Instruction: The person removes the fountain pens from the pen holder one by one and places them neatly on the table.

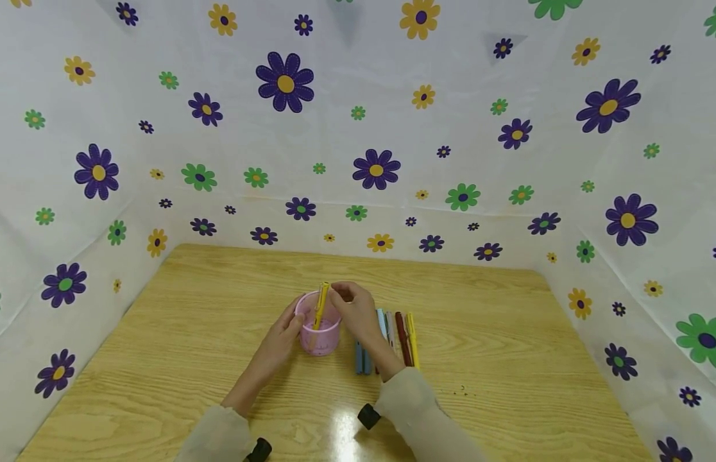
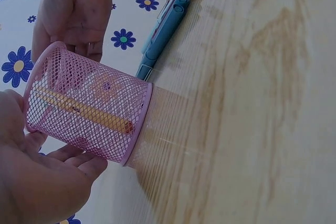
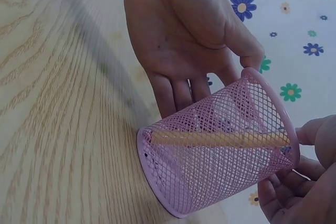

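A pink mesh pen cup (image 1: 320, 343) stands on the table, tilted a little in the head view. Its side is gripped by my left hand (image 1: 280, 340), thumb at the rim and fingers around the wall. One yellow pen (image 1: 321, 307) leans inside, its lower end close to the cup's base and its top just above the rim. On the opposite side, my right hand (image 1: 358, 316) has thumb and fingertips right at the rim, beside the pen's top. I cannot tell whether those fingers pinch anything.
Right of the cup lies a row of pens: blue pens (image 1: 362, 360), a light blue pen (image 1: 382, 323), a grey pen (image 1: 391, 333), a dark red pen (image 1: 403, 340) and another yellow pen (image 1: 412, 340). A flowered sheet (image 1: 335, 138) walls the wooden table (image 1: 496, 359).
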